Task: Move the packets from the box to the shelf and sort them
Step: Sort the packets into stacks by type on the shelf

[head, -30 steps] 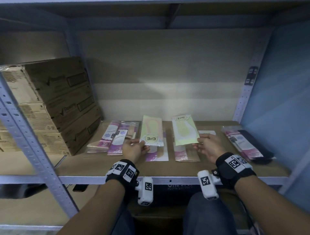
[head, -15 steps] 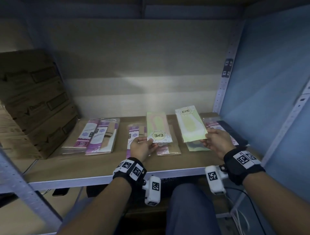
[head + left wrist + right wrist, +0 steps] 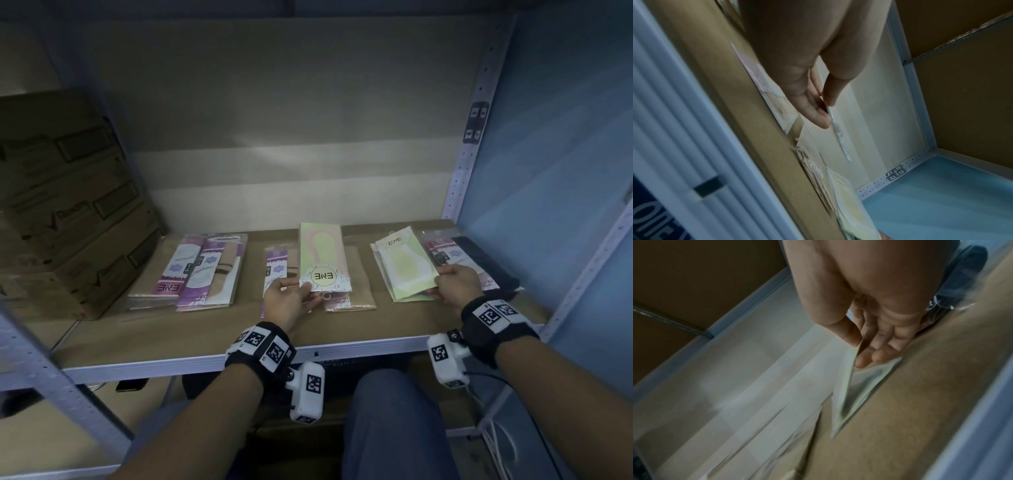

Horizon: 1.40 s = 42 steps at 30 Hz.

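My left hand point(image 3: 291, 301) pinches the near end of a pale green ENE packet point(image 3: 322, 257), held just above the purple and tan packets point(image 3: 346, 294) at the shelf's middle. The left wrist view shows thumb and fingers point(image 3: 818, 112) clamped on the packet's thin edge point(image 3: 840, 139). My right hand point(image 3: 452, 284) pinches a second green ENE packet point(image 3: 406, 263) lying low over a small green pile on the right. In the right wrist view its near corner point(image 3: 849, 369) sits between thumb and fingers point(image 3: 875, 352). The box is not in view.
Purple packets point(image 3: 202, 270) lie at the shelf's left, beside stacked cardboard cartons point(image 3: 68, 205). A purple packet and a dark packet point(image 3: 479, 260) lie at the far right against the blue side panel point(image 3: 548, 205). The shelf's front edge point(image 3: 342, 353) runs just past my wrists.
My right hand has carried its green packet to the right and lowered it onto the green pile. The left hand keeps its packet over the middle pile. The head view has shifted right.
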Each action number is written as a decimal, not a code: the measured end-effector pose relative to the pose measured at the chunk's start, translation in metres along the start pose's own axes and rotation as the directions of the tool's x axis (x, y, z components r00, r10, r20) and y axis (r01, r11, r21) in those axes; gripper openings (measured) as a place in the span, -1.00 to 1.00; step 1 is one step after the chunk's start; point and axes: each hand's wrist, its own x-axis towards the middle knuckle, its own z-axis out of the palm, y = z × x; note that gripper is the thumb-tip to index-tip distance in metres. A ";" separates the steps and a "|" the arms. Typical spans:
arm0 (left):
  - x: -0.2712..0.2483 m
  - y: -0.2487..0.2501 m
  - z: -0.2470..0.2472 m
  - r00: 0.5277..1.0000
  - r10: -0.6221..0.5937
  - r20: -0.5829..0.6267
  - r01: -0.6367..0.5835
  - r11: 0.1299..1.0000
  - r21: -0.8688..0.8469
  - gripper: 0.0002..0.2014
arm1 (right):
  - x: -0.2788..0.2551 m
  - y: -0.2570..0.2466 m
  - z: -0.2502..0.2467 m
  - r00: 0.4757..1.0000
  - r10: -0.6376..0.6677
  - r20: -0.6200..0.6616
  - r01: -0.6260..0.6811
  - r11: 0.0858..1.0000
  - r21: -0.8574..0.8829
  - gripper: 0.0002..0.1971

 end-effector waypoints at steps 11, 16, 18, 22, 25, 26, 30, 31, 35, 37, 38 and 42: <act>0.003 -0.006 -0.009 1.000 0.001 -0.025 -0.001 1.000 -0.001 -0.80 | -0.005 0.005 0.001 0.993 -0.113 -0.020 0.099 0.931 -0.350 -0.66; 0.002 -0.010 -0.007 1.000 -0.020 -0.018 0.019 1.000 -0.021 -0.80 | -0.014 0.002 0.002 0.984 -0.176 0.032 0.173 0.895 -0.412 -0.66; 0.000 -0.010 -0.004 1.000 -0.019 -0.004 0.019 0.999 -0.028 -0.80 | -0.021 -0.003 0.005 0.979 -0.192 0.063 0.200 0.887 -0.415 -0.64; -0.007 -0.010 0.003 0.999 -0.028 0.029 0.029 0.999 -0.035 -0.80 | -0.041 -0.015 0.015 0.957 -0.242 0.163 0.284 0.902 -0.325 -0.71; -0.011 -0.011 0.010 0.998 -0.043 0.050 0.046 0.998 -0.048 -0.78 | -0.064 -0.021 0.028 0.924 -0.235 0.301 0.297 0.938 -0.180 -0.83; -0.014 -0.011 0.012 0.997 -0.046 0.061 0.049 0.997 -0.053 -0.77 | -0.070 -0.021 0.034 0.906 -0.223 0.360 0.278 0.955 -0.106 -0.85; -0.020 -0.012 0.019 0.996 -0.040 0.084 0.047 0.995 -0.088 -0.76 | -0.084 -0.017 0.056 0.896 -0.176 0.409 0.129 0.982 0.140 -0.70; -0.020 -0.012 0.019 0.996 -0.036 0.081 0.044 0.995 -0.089 -0.76 | -0.086 -0.017 0.058 0.902 -0.166 0.398 0.100 0.978 0.181 -0.68; -0.021 -0.008 0.015 0.992 -0.030 0.120 0.036 0.998 -0.043 -0.76 | -0.091 -0.018 0.062 0.912 -0.139 0.386 0.034 0.964 0.265 -0.68; -0.018 -0.003 0.010 0.986 -0.038 0.164 0.033 0.999 0.037 -0.77 | -0.091 -0.020 0.060 0.918 -0.127 0.376 0.010 0.954 0.299 -0.72; -0.014 0.000 0.007 0.987 -0.023 0.160 0.006 0.994 0.106 -0.76 | -0.090 -0.022 0.058 0.920 -0.121 0.373 -0.003 0.950 0.313 -0.74; -0.003 0.019 -0.004 0.972 0.225 0.071 -0.234 0.882 0.409 -0.79 | -0.083 -0.026 0.045 0.921 -0.145 0.362 0.065 0.972 0.224 -0.79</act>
